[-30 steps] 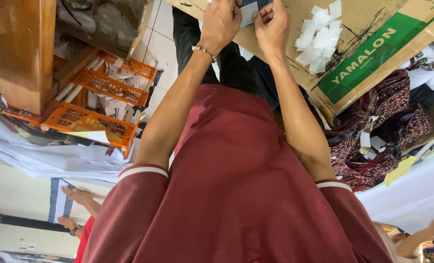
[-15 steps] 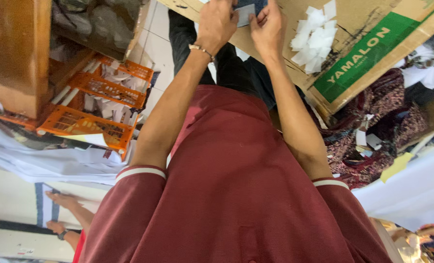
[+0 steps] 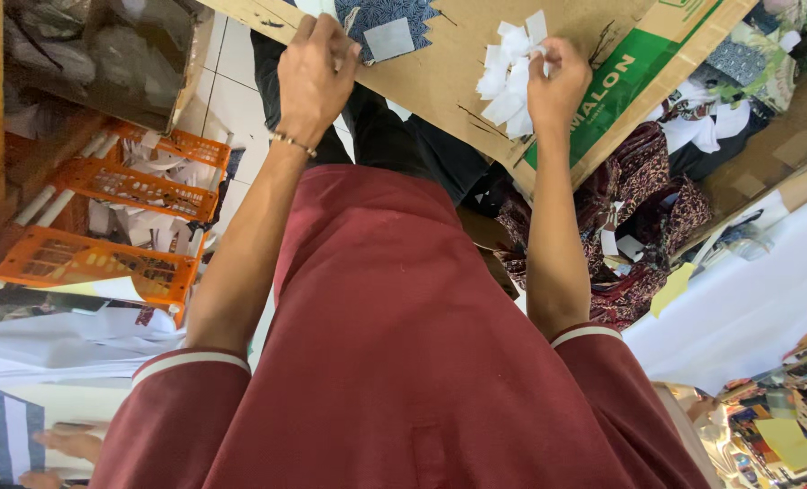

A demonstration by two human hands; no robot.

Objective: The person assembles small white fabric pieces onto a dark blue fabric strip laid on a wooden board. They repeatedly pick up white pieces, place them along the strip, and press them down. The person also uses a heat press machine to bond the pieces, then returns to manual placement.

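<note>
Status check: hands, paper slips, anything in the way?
Right hand: grip shut on white paper slips. Left hand: fingers curled at cardboard sheet, beside blue patterned fabric piece; grip unclear. Only bare cardboard between hands.

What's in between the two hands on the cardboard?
In the head view, between the left hand and the right hand lies bare brown cardboard, with a small grey patch on blue patterned fabric and a heap of white paper scraps.

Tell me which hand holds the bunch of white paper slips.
The right hand, pinching the white paper slips over the cardboard box. The left hand, the one with a bracelet, sits at the blue patterned cloth instead.
</note>
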